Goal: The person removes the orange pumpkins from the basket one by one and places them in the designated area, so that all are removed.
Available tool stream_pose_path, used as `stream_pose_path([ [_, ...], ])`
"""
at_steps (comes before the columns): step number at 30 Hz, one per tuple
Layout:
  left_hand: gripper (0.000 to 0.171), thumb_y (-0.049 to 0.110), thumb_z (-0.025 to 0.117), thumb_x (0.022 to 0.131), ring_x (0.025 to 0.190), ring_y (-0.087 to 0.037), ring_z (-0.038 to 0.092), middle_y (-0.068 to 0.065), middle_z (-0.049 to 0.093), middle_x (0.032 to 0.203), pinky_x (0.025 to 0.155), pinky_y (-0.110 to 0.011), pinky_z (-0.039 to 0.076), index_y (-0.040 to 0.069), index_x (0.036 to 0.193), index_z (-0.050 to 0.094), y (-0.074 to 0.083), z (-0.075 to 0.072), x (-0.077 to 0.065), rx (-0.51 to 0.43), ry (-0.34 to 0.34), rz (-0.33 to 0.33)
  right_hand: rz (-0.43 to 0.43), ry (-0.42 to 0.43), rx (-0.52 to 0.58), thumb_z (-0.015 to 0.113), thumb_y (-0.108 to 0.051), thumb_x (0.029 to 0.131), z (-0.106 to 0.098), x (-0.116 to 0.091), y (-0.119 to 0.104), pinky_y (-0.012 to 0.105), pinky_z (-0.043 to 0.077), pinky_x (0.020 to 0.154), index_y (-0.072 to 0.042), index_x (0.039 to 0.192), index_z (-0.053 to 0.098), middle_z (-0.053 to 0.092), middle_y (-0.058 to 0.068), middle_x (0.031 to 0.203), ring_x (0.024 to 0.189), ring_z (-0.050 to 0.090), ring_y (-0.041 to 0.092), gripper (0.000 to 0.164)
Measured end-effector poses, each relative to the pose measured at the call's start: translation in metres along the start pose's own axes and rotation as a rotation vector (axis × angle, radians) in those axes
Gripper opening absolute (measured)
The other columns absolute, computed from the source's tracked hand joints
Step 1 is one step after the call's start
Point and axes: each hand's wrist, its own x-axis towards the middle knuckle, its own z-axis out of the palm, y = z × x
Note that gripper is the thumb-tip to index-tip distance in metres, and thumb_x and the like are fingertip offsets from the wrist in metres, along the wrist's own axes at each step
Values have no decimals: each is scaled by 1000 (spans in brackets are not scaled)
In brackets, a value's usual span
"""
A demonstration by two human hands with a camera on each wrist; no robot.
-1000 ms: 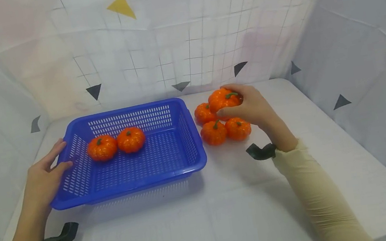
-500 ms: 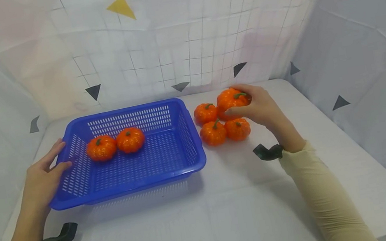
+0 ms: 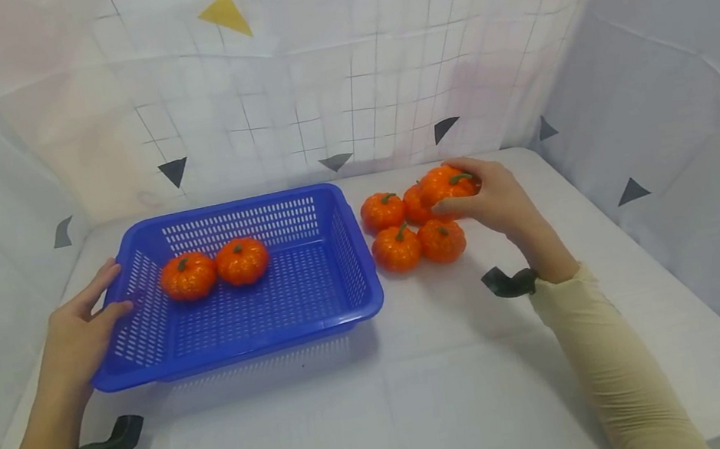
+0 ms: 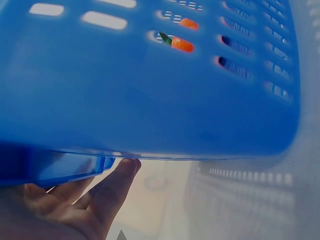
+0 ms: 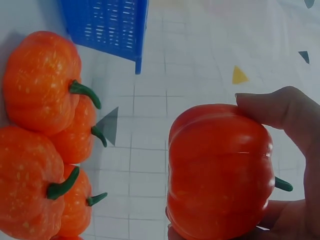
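Note:
My right hand [image 3: 498, 197] grips a small orange toy pumpkin [image 3: 444, 190] with a green stem, thumb on one side and fingers on the other. The right wrist view shows this pumpkin [image 5: 220, 172] close up, apart from the others. Several similar pumpkins [image 3: 397, 250] stand clustered on the white table just left of and below that hand. My left hand [image 3: 72, 333] holds the left rim of a blue plastic basket [image 3: 301, 295]; in the left wrist view its fingers [image 4: 112, 192] lie against the rim. Two pumpkins [image 3: 243, 261] sit side by side inside the basket's left half.
The white table [image 3: 362, 426] extends in front of the basket and to the right of the cluster. A white sheet [image 3: 281, 73] with grid lines and triangle marks hangs behind, and pale sheets flank both sides.
My right hand has shifted right with the pumpkin in its grip, uncovering more of the pumpkin behind it. My left hand and the basket look the same.

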Motion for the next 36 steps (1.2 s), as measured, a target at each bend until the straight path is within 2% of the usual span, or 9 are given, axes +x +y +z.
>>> stream_pose_path([
  [7, 61, 29, 53, 109, 152, -44, 22, 8, 23, 169, 111, -69, 29, 20, 165, 30, -1, -1, 0, -2, -5, 11, 27, 9, -4, 84, -31, 87, -1, 3, 11, 48, 53, 97, -12, 153, 52, 57, 11, 140, 117, 54, 32, 76],
  [13, 60, 29, 54, 109, 153, -42, 20, 8, 23, 169, 114, -67, 27, 21, 164, 30, -1, -2, 1, -7, -5, 14, 47, 20, 0, 84, -30, 87, -5, 6, 22, 50, 52, 99, -11, 154, 52, 56, 12, 142, 119, 53, 33, 77],
  [22, 61, 29, 54, 109, 152, -44, 22, 8, 23, 169, 110, -69, 30, 20, 164, 30, -2, -2, 0, -1, -1, 6, 70, 39, 10, 84, -32, 87, -8, 12, 37, 51, 52, 99, -9, 152, 52, 58, 13, 139, 118, 53, 34, 76],
  [28, 60, 28, 54, 109, 152, -43, 21, 8, 23, 169, 112, -68, 28, 18, 164, 31, -1, -3, 0, -11, -2, 15, 105, 53, -10, 82, -30, 90, -12, 17, 49, 54, 50, 103, -7, 152, 52, 56, 16, 141, 122, 51, 37, 73],
  [36, 60, 28, 54, 109, 153, -41, 21, 6, 23, 169, 115, -64, 27, 20, 164, 31, -2, 0, 0, -9, 3, 14, 144, 24, -17, 80, -30, 90, -19, 18, 62, 58, 47, 106, -4, 153, 48, 52, 19, 146, 126, 48, 40, 75],
])
